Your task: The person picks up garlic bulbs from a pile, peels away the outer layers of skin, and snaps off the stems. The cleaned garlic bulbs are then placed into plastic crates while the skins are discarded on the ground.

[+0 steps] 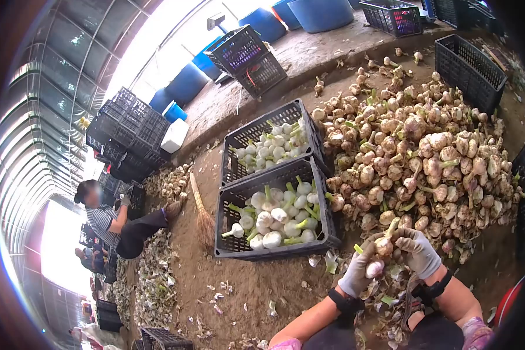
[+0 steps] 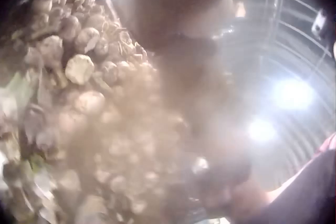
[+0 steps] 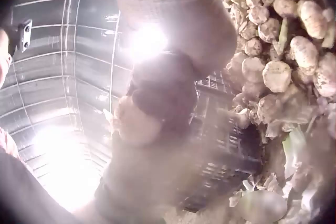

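Observation:
In the head view both hands wear pale work gloves with darkened fingers and are close together in front of the garlic heap. My left hand point(image 1: 359, 272) holds a whitish-purple garlic bulb point(image 1: 374, 269) low in its fingers, and a cut green stem pokes up beside it. Between the two hands is a brown-skinned garlic bulb point(image 1: 384, 245) with its stalk upward, and my right hand point(image 1: 420, 252) pinches it from the right. The right wrist view has the gloved hand close up, with a pale rounded bulb point(image 3: 139, 124) at its dark fingers. Blur covers the left wrist view's hand.
A large heap of unpeeled garlic point(image 1: 414, 157) lies ahead. Left of it stand two black crates, a nearer crate point(image 1: 274, 255) and a farther crate point(image 1: 230, 169), holding cleaned white bulbs. A broom point(image 1: 201, 216) lies nearby, and another person point(image 1: 108, 221) sits at far left.

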The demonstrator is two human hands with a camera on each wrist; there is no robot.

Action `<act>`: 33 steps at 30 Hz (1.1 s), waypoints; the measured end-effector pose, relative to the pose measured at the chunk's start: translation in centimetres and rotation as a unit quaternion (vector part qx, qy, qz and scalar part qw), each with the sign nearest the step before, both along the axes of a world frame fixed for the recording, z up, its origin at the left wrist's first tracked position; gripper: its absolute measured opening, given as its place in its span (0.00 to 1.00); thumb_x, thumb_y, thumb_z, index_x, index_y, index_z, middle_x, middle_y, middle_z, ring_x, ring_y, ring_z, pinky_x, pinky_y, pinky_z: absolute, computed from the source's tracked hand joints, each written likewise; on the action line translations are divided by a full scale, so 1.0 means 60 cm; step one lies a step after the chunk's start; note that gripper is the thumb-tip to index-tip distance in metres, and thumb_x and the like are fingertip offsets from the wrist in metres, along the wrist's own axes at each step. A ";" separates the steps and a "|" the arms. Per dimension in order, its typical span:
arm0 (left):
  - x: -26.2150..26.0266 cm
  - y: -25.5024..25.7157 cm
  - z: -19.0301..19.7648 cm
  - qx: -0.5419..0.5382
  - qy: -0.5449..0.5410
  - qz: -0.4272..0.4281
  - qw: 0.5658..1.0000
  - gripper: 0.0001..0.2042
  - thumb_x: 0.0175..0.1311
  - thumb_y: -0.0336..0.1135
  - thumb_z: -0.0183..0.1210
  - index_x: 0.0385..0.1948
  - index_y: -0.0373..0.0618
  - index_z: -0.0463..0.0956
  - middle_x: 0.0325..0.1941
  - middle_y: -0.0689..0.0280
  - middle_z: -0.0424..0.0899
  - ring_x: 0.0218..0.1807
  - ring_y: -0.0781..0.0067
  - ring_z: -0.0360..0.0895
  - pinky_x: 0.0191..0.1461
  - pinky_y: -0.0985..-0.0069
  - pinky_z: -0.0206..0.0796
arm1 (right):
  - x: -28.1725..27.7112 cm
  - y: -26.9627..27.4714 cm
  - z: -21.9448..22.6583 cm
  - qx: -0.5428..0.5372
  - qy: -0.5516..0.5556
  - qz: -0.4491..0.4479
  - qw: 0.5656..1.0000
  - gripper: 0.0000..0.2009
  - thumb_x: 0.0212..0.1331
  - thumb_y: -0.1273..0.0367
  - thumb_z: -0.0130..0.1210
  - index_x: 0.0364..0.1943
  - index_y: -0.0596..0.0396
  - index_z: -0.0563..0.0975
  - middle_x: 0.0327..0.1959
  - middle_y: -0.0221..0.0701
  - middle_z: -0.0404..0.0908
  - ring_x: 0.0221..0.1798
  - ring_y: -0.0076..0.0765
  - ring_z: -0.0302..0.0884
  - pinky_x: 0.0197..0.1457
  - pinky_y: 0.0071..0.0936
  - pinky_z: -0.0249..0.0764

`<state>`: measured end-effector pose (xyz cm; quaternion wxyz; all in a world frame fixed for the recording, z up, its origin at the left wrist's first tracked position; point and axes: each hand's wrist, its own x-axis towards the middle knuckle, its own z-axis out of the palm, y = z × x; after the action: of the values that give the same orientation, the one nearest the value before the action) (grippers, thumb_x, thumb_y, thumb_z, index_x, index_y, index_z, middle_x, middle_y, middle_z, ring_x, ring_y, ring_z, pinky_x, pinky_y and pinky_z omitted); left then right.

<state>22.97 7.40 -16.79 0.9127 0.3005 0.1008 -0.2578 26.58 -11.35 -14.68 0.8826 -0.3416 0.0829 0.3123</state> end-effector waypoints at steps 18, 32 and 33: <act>0.001 0.009 -0.007 0.097 -0.060 -0.007 0.993 0.25 0.67 0.51 0.53 0.58 0.42 0.66 0.50 0.65 0.78 0.46 0.77 0.78 0.46 0.79 0.73 | -0.002 0.028 -0.011 -0.095 -0.075 -0.036 0.992 0.10 0.53 0.67 0.66 0.32 0.56 0.78 0.28 0.28 0.81 0.25 0.21 0.77 0.28 0.18 0.72; -0.003 0.028 -0.040 -0.021 0.176 -0.034 0.984 0.31 0.61 0.65 0.50 0.48 0.42 0.73 0.35 0.60 0.81 0.29 0.66 0.77 0.30 0.70 0.69 | -0.002 0.015 -0.054 -0.156 -0.136 0.023 0.978 0.09 0.57 0.69 0.61 0.39 0.58 0.81 0.32 0.25 0.83 0.30 0.16 0.77 0.34 0.16 0.74; -0.001 0.028 -0.038 -0.002 0.177 -0.043 0.983 0.31 0.61 0.66 0.49 0.47 0.42 0.74 0.35 0.60 0.81 0.28 0.66 0.77 0.30 0.70 0.70 | -0.003 0.019 -0.060 -0.195 -0.158 0.031 0.968 0.08 0.58 0.70 0.59 0.39 0.58 0.80 0.32 0.26 0.83 0.31 0.16 0.76 0.34 0.16 0.73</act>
<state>22.88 9.08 -19.09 0.8691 0.2522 0.2474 -0.3463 26.43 -10.22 -18.25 0.7908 -0.5542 -0.0091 0.2595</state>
